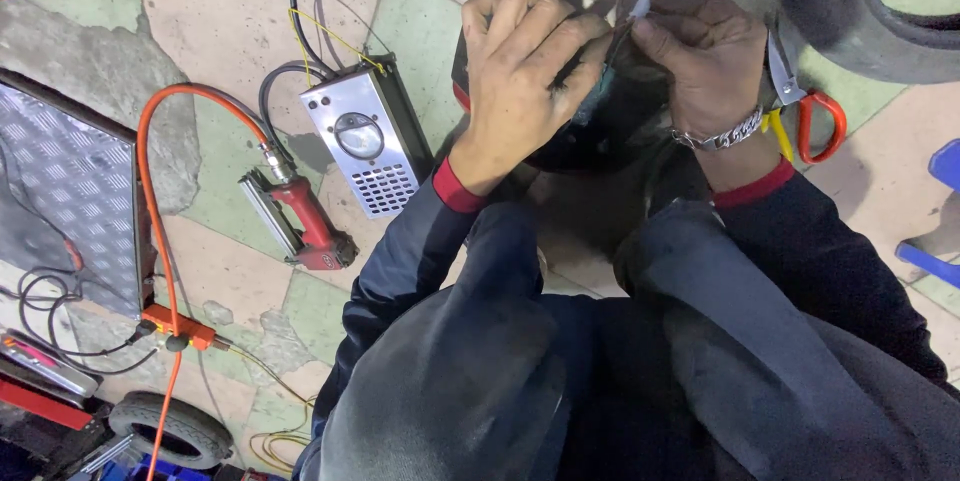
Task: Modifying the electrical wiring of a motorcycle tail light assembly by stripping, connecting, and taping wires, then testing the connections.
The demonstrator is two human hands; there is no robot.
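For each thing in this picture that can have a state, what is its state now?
Left hand: closed on the black round part.
Right hand: pinching thin wires.
Red air tool: lying on the floor, orange hose attached.
Silver box: lying flat, wires attached.
Red-handled cutters: lying unheld.

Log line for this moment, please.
left hand: gripping black housing | right hand: pinching wires | floor: silver box, red tool

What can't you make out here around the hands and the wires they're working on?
Head view only:
- Black rounded part: mostly covered by the left hand and right hand.
- Thin wires: ends hidden between fingertips.
- Red-handled cutters: jaws behind the right wrist.
- Tyre: cut off by the top edge.
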